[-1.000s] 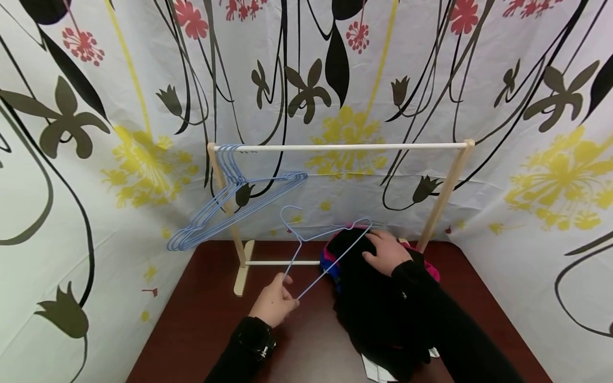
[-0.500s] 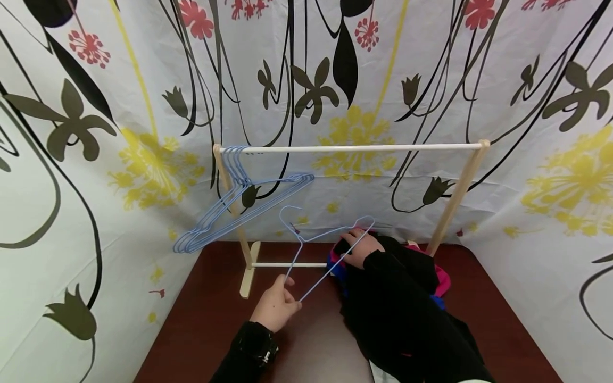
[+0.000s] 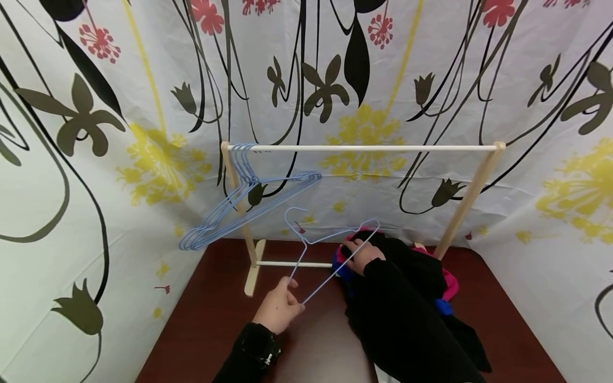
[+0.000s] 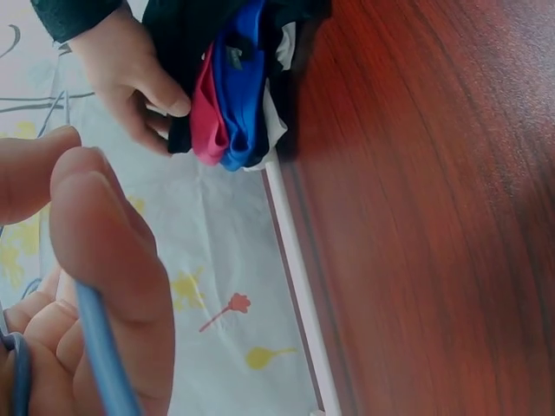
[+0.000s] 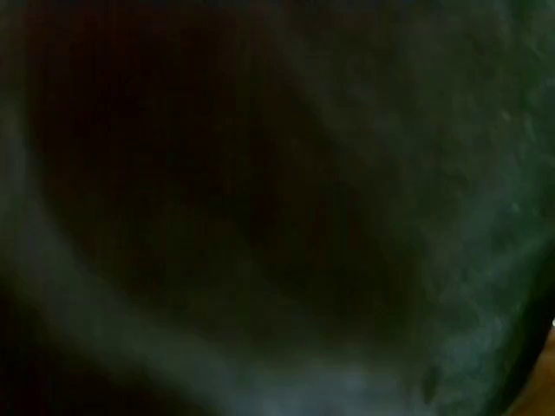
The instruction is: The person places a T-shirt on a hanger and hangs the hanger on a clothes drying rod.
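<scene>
At the far left, a bunch of blue wire hangers (image 3: pixel 239 205) hangs from the left end of a wooden rack (image 3: pixel 364 148) that stands at the back of the dark red counter (image 3: pixel 210 319); they tilt, their low ends dropping to the left.

Nearer the person, the left hand (image 3: pixel 280 308) pinches the lower corner of a single blue hanger (image 3: pixel 325 250), fingers curled round the wire; the left wrist view shows the wire running between thumb and fingers (image 4: pixel 104 260). This hanger is held above the counter in front of the rack's lower bar. Its long axis slants from the left hand up and to the right, the far corner reaching over the clothes, and its hook points up and left.

To the right, the right hand (image 3: pixel 361 254) grips the near edge of a black garment (image 3: pixel 407 298) lying on the counter, fingers curled into the cloth. Pink and blue cloth (image 4: pixel 230 95) lies folded within it. The right wrist view shows only dark fabric.
</scene>
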### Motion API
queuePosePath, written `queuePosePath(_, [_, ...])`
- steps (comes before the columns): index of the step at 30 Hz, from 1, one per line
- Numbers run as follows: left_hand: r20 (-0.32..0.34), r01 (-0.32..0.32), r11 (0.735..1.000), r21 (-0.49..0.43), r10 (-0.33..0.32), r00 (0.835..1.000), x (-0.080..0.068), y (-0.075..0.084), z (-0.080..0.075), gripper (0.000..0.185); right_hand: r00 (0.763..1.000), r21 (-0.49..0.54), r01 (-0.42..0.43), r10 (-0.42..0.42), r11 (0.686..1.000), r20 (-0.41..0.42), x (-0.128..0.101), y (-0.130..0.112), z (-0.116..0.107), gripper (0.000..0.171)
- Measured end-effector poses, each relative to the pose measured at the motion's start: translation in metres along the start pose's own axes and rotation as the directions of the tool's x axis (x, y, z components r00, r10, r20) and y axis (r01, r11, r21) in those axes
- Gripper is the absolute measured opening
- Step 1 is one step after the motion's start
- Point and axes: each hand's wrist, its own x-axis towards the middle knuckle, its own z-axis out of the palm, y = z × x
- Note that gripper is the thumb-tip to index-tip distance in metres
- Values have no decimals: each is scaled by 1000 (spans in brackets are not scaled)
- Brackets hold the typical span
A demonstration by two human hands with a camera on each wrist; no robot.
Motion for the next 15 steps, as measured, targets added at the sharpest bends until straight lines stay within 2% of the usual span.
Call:
queuePosePath(9, [21,8,1000,3,-8,1000,-2,-3,-2,48,997,135,-82,81,987,13,-3,1,0,49])
queuePosePath(12, [21,1,1000,2,-1,1000,-3,-4,-3,48,992,157,-126,124,979,21,-2,2,-3,54])
queuePosePath(15, [22,-3,1000,-1,3,1000,-4,-5,-3,48,991,127,-131,128,983,31,-2,3,-5,55])
